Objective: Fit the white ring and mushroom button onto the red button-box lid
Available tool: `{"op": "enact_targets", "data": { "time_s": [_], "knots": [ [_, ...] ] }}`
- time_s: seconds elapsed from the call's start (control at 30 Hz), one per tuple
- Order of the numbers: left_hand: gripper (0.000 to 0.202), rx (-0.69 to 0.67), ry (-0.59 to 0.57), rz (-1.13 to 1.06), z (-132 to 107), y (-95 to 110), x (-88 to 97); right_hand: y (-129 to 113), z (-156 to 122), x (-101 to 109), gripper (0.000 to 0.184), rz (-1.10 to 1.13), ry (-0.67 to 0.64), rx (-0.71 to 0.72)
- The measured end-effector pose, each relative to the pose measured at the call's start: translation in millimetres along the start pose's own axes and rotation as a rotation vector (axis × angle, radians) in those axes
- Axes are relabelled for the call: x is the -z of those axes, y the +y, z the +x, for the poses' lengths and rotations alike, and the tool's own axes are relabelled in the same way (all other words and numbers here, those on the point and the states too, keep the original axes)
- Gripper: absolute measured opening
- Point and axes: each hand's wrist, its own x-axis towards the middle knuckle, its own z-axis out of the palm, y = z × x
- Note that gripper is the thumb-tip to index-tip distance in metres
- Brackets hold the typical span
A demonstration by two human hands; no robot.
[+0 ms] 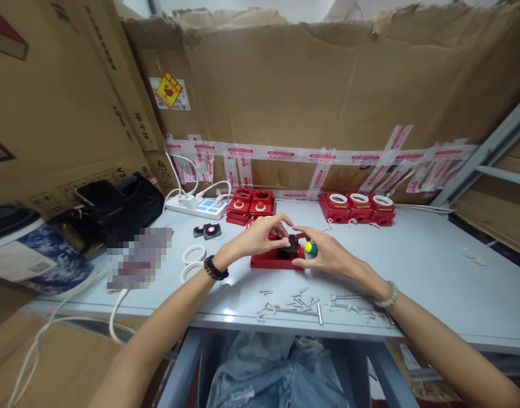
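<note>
A red plastic housing [270, 263] lies on the table before me, with a black block-shaped part [291, 247] at its right half. Pinched on that black part are the fingers of my left hand [263, 237]. My right hand [330, 250] is curved around the right end of the housing, thumb at its near edge and index finger by the black part. Within the right hand's curve shows a green and yellow handle [311, 247], like a screwdriver's; whether the hidden fingers hold it I cannot tell.
Loose screws [300, 302] and metal rods [320, 313] lie near the front edge. White rings [194, 254], black pads [212, 230], more red housings [238, 207] and a power strip [198, 207] are left; red housings with white rings [359, 208] stand back right. Cardboard [263, 85] walls the back.
</note>
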Motion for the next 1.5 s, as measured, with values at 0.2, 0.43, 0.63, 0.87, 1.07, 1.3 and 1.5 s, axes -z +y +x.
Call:
{"op": "enact_targets", "data": {
  "time_s": [0.2,0.43,0.63,0.87,1.07,1.3,1.5],
  "knots": [
    [0.029,0.007,0.021,-0.018,-1,-1,-0.8,0,0,0,0.074,-0.026,-0.016,-0.001],
    [0.026,-0.023,0.018,0.001,-2,0,-0.5,-4,0,1,0.074,-0.040,-0.022,-0.008],
    [0.020,-0.032,0.208,0.169,-7,2,22.4,-6,-1,4,0.073,-0.027,-0.019,-0.008],
    [0.028,0.347,0.143,0.568,-52,-55,79.9,0,0,9,0.073,-0.034,0.054,0.001],
    [0.034,0.510,0.079,0.626,-68,-77,92.3,0,1,10,0.067,-0.052,0.033,0.014],
    [0.033,0.522,0.097,0.681,-71,-83,92.0,-2,0,11,0.068,-0.048,0.026,0.009],
    [0.029,0.541,0.131,0.665,-76,-88,98.9,-2,0,11,0.068,-0.070,0.009,0.016]
  ]
}}
